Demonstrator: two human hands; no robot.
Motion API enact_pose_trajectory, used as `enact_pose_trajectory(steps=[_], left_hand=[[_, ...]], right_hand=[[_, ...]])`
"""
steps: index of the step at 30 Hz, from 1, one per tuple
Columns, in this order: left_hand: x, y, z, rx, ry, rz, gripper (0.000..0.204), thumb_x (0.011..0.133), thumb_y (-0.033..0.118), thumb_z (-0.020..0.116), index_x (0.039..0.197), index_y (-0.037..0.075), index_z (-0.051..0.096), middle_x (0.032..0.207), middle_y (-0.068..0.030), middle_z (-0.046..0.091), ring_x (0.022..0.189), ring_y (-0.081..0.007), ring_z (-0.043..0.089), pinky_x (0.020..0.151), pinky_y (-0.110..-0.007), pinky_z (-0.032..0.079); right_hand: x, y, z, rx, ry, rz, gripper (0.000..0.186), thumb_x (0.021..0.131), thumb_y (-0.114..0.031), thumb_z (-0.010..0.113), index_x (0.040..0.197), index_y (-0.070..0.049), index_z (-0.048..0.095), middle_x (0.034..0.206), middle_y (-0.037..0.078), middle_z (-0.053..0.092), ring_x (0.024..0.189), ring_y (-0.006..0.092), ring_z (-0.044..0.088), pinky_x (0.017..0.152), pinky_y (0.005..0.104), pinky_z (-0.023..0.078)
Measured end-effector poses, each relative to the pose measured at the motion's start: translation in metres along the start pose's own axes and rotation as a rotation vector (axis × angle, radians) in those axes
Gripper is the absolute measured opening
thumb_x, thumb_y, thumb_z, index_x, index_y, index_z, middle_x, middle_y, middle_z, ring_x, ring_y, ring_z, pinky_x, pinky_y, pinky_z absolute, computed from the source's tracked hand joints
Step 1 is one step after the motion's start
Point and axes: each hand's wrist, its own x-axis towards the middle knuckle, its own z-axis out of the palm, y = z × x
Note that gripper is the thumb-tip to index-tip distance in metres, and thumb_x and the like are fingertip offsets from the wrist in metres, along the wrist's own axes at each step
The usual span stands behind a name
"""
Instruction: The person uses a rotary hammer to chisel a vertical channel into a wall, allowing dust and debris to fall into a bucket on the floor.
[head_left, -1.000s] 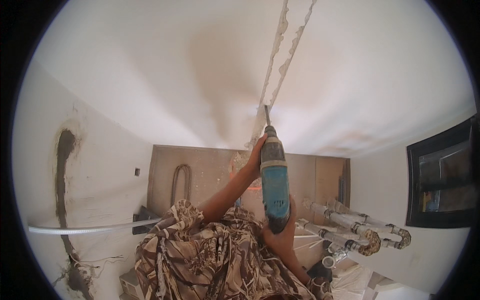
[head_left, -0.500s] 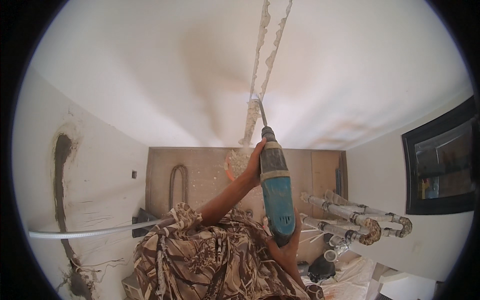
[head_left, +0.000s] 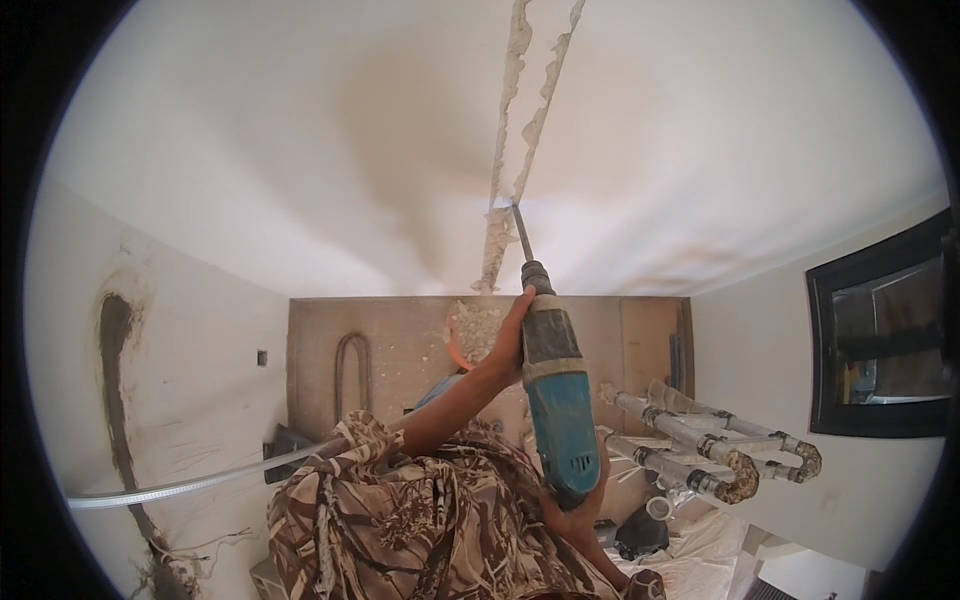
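With my left hand (head_left: pixel 510 340) I grip the front body of a dusty teal and black rotary hammer drill (head_left: pixel 560 420). My right hand (head_left: pixel 578 510) is wrapped round its rear end, partly hidden by the tool. The long chisel bit (head_left: pixel 525 237) points up at a rough chipped channel (head_left: pixel 497 245) in the white wall, its tip at the right edge of the groove where two narrower scored lines run upward. Below the channel lies pale rubble (head_left: pixel 480 325) in an orange container, partly hidden behind my left arm. My camouflage clothing fills the bottom middle.
A metal ladder-like frame (head_left: pixel 690 435) with curved ends is at the right, beside a black-framed window (head_left: pixel 880 325). A long metal strip (head_left: pixel 180 487) crosses the left, where a dark plastered groove (head_left: pixel 120 390) and loose wires mark the wall. Plastic sheeting (head_left: pixel 700 540) lies lower right.
The drill's bit has moved left along with the view, and its rear has swung right and down, so it sits more tilted. Both hands stay on it. More of the rubble shows.
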Motion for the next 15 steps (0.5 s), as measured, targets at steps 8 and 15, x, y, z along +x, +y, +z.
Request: enact_pose_trajectory(steps=[8, 15], left_hand=[[0.016, 0.015, 0.003, 0.049, 0.007, 0.034, 0.055, 0.090, 0.059, 0.063, 0.111, 0.008, 0.059, 0.096, -0.0092, 0.066, 0.087, -0.0230, 0.068, 0.082, -0.040, 0.059], [0.028, 0.011, -0.012, 0.072, -0.007, 0.028, 0.059, 0.089, 0.063, 0.062, 0.112, 0.008, 0.060, 0.096, -0.0104, 0.066, 0.086, -0.0228, 0.068, 0.081, -0.041, 0.059]], right_hand=[[0.020, -0.029, 0.014, 0.086, 0.025, 0.178, 0.092, 0.077, 0.005, 0.060, 0.155, 0.000, 0.013, 0.143, 0.022, 0.037, 0.132, 0.0301, 0.044, 0.110, 0.0422, 0.038], [0.027, -0.004, 0.026, 0.088, -0.001, 0.188, 0.092, 0.076, 0.002, 0.062, 0.156, 0.001, 0.015, 0.144, 0.023, 0.039, 0.132, 0.0298, 0.046, 0.110, 0.0415, 0.038]])
